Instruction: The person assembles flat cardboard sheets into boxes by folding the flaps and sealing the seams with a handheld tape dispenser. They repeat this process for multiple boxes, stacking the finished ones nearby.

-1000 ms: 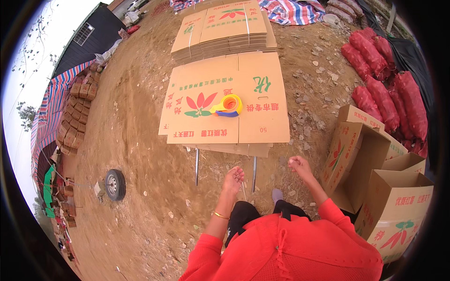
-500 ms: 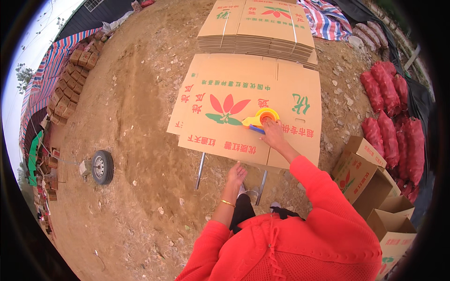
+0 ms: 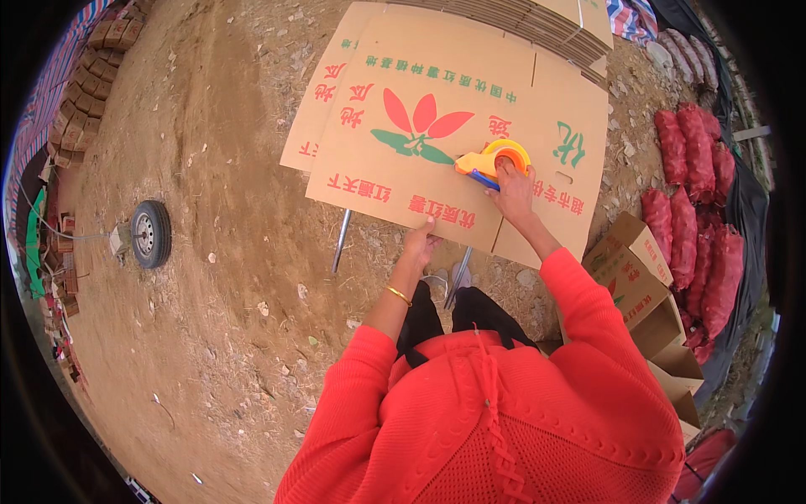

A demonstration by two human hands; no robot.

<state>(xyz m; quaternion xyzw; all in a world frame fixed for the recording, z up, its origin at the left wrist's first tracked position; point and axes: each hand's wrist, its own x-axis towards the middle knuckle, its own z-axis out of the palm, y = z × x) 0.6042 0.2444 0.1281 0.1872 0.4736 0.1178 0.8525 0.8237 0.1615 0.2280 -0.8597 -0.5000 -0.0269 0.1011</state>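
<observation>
A flattened cardboard carton (image 3: 533, 113) with red and green print lies askew on another flattened carton (image 3: 304, 126), whose left part shows. My left hand (image 3: 421, 244) grips the upper carton's near edge, thumb on top and the other fingers mostly hidden below. In my right hand (image 3: 514, 197) is a yellow and blue tape dispenser (image 3: 480, 163), held over the carton's print right of the leaf picture. My fingers reach into its orange ring. Metal legs (image 3: 342, 241) show beneath the cartons.
More flat cartons (image 3: 537, 29) are stacked beyond. Opened boxes (image 3: 638, 286) and red mesh sacks (image 3: 684, 223) stand at the right. A wheel (image 3: 151, 233) rests on the dirt ground at left, with piled boxes (image 3: 88, 105) farther off.
My left hand has come up and taken the near edge of the top carton. That carton has turned and shifted right over the lower one. My right hand keeps the tape dispenser.
</observation>
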